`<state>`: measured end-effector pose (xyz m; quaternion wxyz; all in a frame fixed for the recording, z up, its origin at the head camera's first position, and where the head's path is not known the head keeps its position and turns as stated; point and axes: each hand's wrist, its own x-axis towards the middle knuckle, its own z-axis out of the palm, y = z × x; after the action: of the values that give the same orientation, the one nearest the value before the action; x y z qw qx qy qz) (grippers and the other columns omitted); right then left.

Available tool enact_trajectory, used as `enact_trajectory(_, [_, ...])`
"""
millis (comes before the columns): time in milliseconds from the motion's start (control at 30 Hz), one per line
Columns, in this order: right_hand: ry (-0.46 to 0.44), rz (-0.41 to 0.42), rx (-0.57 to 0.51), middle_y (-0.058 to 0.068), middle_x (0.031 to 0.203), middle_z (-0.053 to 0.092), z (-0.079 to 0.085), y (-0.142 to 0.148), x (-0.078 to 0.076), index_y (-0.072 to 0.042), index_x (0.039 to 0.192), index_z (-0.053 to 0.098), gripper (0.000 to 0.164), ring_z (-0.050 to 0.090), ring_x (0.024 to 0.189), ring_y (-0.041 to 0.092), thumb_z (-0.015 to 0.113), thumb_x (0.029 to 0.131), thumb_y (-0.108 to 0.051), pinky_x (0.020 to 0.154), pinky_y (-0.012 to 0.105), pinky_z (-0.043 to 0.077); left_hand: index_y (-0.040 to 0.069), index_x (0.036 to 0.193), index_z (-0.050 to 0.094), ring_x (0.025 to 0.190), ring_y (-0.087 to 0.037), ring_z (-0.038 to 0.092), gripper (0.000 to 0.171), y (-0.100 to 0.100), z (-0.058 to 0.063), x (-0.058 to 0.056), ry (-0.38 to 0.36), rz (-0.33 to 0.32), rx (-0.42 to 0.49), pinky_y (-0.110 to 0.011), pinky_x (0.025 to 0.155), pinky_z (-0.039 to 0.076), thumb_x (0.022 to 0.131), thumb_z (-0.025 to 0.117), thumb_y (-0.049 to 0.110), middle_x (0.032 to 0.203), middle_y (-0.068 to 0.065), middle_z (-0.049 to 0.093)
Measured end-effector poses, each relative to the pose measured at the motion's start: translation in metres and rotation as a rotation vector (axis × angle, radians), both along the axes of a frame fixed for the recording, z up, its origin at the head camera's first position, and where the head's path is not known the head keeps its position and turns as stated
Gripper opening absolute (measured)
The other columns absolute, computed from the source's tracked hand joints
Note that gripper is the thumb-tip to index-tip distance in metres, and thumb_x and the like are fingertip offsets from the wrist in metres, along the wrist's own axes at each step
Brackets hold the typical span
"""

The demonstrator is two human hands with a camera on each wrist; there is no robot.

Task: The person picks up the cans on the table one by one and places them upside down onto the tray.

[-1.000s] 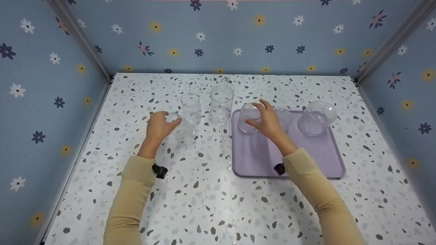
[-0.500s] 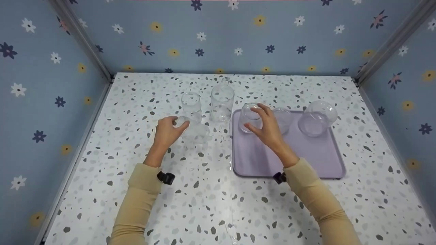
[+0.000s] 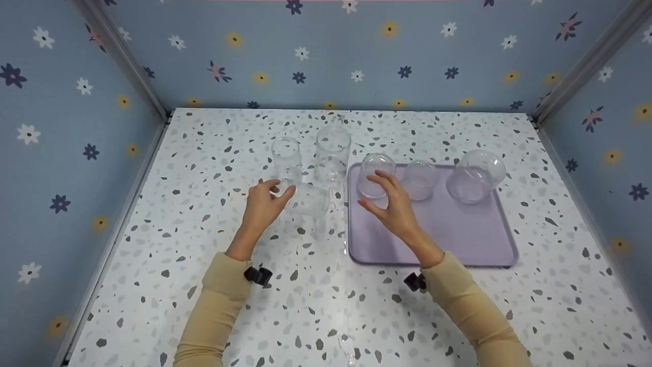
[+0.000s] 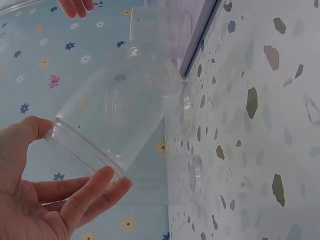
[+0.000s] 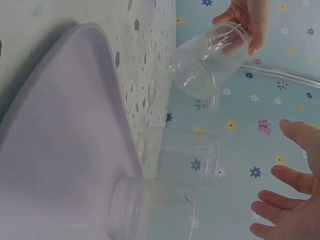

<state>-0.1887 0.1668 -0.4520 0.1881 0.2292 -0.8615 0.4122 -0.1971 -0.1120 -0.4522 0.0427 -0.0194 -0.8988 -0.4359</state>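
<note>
My left hand (image 3: 265,204) grips a clear jar (image 3: 308,199) around its rim. The jar is tipped nearly on its side, its base pointing right toward the tray, and in the left wrist view thumb and fingers (image 4: 92,192) span the mouth end. Over the left half of the lilac tray (image 3: 377,244) is my right hand (image 3: 400,211), fingers spread apart and holding nothing. Just beyond those fingers a clear jar (image 3: 376,165) stands upright on the tray, partly covered by the hand. Beside it are a short clear jar (image 3: 420,181) and a rounder clear vessel (image 3: 476,176).
Behind the held jar, a slim clear glass (image 3: 287,155) and a taller clear container (image 3: 333,145) stand on the speckled table (image 3: 295,306). Flowered blue panels (image 3: 326,56) close off the back and both sides.
My left hand has moved right toward the tray with the jar, which has tipped further over. My right hand has drawn back slightly from the jar on the tray.
</note>
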Motion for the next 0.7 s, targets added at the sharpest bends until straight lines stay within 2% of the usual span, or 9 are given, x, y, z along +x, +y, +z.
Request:
enact_trajectory(167, [-0.043, 0.067, -0.064, 0.017, 0.116, 0.052, -0.007, 0.000, 0.005, 0.002, 0.113, 0.055, 0.047, 0.047, 0.110, 0.026, 0.072, 0.075, -0.019, 0.093, 0.038, 0.035, -0.008, 0.114, 0.055, 0.078, -0.027, 0.061, 0.052, 0.006, 0.000, 0.004, -0.028, -0.026, 0.092, -0.035, 0.064, 0.050, 0.085, 0.056, 0.036, 0.094, -0.019, 0.060])
enact_trajectory(333, [-0.106, 0.103, -0.125, 0.013, 0.116, 0.053, -0.007, -0.003, 0.012, 0.002, 0.117, 0.053, 0.049, 0.049, 0.107, 0.024, 0.072, 0.075, -0.014, 0.085, 0.041, 0.041, -0.010, 0.115, 0.053, 0.076, -0.026, 0.062, 0.052, 0.011, 0.001, 0.008, -0.063, -0.065, 0.223, -0.028, 0.057, 0.052, 0.087, 0.055, 0.034, 0.094, -0.018, 0.059])
enact_trajectory(600, [-0.192, 0.169, -0.224, 0.025, 0.119, 0.047, 0.018, -0.016, 0.035, 0.011, 0.121, 0.043, 0.054, 0.047, 0.106, 0.040, 0.068, 0.075, -0.001, 0.080, 0.049, 0.044, -0.009, 0.114, 0.054, 0.076, -0.026, 0.062, 0.046, 0.024, 0.003, 0.017, -0.061, -0.102, 0.325, -0.026, 0.056, 0.052, 0.088, 0.055, 0.029, 0.095, -0.018, 0.059])
enact_trajectory(700, [-0.218, 0.189, -0.244, 0.029, 0.122, 0.043, 0.020, -0.017, 0.038, 0.012, 0.123, 0.040, 0.058, 0.045, 0.107, 0.042, 0.069, 0.074, 0.001, 0.080, 0.052, 0.042, -0.010, 0.112, 0.054, 0.077, -0.028, 0.063, 0.044, 0.030, 0.003, 0.021, -0.062, -0.119, 0.377, -0.028, 0.057, 0.052, 0.088, 0.055, 0.027, 0.095, -0.019, 0.059])
